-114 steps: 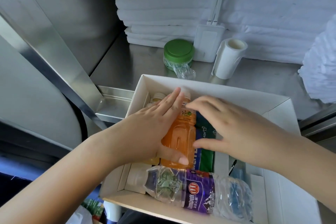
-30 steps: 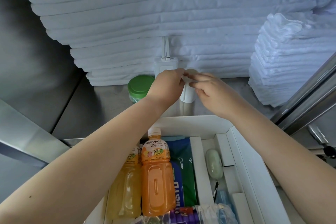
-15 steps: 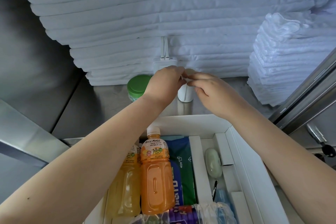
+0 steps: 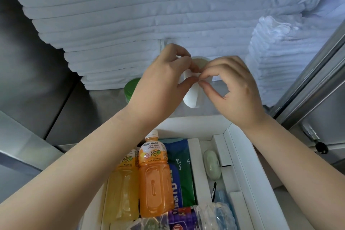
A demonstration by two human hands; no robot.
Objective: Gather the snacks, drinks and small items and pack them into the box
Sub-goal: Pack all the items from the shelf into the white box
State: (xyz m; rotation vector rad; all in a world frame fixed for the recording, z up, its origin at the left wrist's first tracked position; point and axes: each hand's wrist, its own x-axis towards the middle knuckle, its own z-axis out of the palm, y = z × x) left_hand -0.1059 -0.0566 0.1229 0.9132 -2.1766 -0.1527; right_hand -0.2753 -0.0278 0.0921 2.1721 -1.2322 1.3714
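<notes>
**Both Hands on the White Roll Behind the Box**

The left hand [image 4: 164, 80] and the right hand [image 4: 233, 87] met at a white roll [image 4: 192, 99] that stood upright on the steel tabletop [image 4: 89, 114], just behind the far wall of the white box [image 4: 242, 155]. The left hand curled round the top of the roll, with its thumb across the front. The right hand pinched thumb and forefinger together at the roll's right edge; what they held there was too small to make out. The fingertips of the two hands nearly touched.

The box lay nearest the camera, open. In its left compartment an orange drink bottle [image 4: 155, 179] lay beside a yellow drink bottle [image 4: 121, 186], caps pointing away. To their right sat a blue packet [image 4: 175, 188] and a green packet [image 4: 183, 170]. A white divider [image 4: 198, 170] set these apart from a narrow compartment that held a pale green oval case [image 4: 211, 166]. A water bottle [image 4: 186, 218] with a purple label lay crosswise over the near end.

A green-lidded jar [image 4: 130, 87] stood on the tabletop left of the roll, partly hidden by the left wrist. Folded white towels [image 4: 149, 15] were stacked against the back, with a smaller stack [image 4: 280, 58] to the right.
</notes>
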